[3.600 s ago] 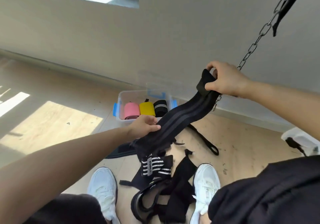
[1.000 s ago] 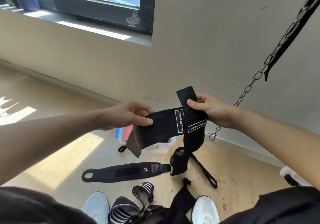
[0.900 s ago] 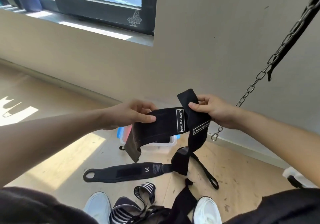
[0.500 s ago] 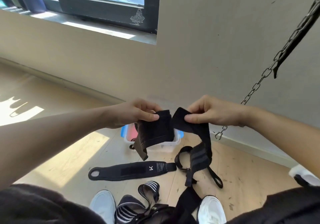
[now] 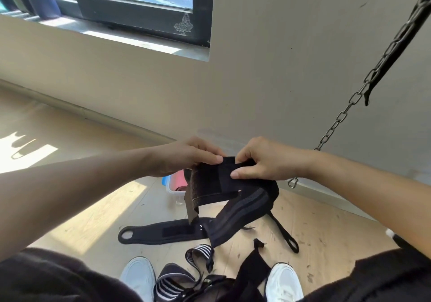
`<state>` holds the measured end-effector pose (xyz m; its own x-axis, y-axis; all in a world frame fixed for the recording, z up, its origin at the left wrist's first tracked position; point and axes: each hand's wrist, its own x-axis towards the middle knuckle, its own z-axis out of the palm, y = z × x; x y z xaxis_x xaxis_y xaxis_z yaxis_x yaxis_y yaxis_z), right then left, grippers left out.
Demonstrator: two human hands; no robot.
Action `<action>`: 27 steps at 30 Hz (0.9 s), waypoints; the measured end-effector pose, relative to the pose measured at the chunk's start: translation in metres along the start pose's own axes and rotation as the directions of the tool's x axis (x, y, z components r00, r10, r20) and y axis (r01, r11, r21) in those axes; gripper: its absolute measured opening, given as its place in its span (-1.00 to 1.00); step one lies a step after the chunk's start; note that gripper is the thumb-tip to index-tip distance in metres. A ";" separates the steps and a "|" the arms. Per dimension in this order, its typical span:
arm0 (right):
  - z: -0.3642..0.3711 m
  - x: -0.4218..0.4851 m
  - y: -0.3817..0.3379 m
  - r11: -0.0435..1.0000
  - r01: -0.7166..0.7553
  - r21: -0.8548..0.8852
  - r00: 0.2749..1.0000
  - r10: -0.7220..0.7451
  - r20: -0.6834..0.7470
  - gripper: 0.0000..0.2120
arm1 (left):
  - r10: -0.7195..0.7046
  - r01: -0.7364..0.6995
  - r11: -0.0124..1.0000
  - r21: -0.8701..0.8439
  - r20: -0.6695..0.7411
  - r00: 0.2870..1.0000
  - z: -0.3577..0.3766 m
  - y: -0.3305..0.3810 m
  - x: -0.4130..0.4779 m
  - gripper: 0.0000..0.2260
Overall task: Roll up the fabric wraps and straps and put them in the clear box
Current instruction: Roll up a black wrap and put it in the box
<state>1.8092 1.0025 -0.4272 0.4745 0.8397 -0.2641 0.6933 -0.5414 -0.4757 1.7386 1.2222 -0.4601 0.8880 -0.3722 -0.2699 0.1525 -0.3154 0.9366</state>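
Both hands hold a long black fabric wrap (image 5: 217, 180) up in front of me. My left hand (image 5: 186, 154) pinches its folded end from the left, and my right hand (image 5: 261, 159) pinches the same fold from the right. The wrap's free tail (image 5: 235, 215) hangs down in a loop below the hands. The clear box (image 5: 173, 189) stands on the floor by the wall, mostly hidden behind the wrap, with a pink roll (image 5: 179, 180) showing inside. A black strap with an end hole (image 5: 161, 231) lies flat on the floor.
A tangle of black and black-and-white striped straps (image 5: 198, 269) lies between my white shoes (image 5: 137, 276). A thin black loop strap (image 5: 286, 236) lies to the right. A steel chain with a clip (image 5: 345, 110) hangs along the wall at right. A window sits upper left.
My hands have come together: the wrap, earlier stretched out between them, is now folded over at its end, and its tail has risen off the floor.
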 end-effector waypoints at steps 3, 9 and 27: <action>0.002 0.002 -0.001 0.999 -0.011 -0.034 0.997 0.009 -0.078 -0.69 | 0.017 -0.016 1.000 0.018 -0.041 0.999 0.002 0.003 -0.002 -0.62; 0.003 0.007 0.005 0.999 -0.003 -0.047 0.955 -0.011 -0.298 -0.71 | 0.046 -0.045 0.999 0.012 -0.079 0.996 0.000 0.001 0.000 -0.86; 0.000 0.000 0.004 0.986 0.036 0.161 0.997 -0.024 -0.077 -0.83 | 0.059 -0.032 0.958 0.286 -0.084 0.995 0.001 0.011 0.000 -0.79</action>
<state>1.8118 1.0003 -0.4287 0.4985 0.8464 -0.1873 0.6131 -0.4970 -0.6141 1.7399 1.2182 -0.4499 0.9288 -0.3154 -0.1948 -0.0068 -0.5398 0.8418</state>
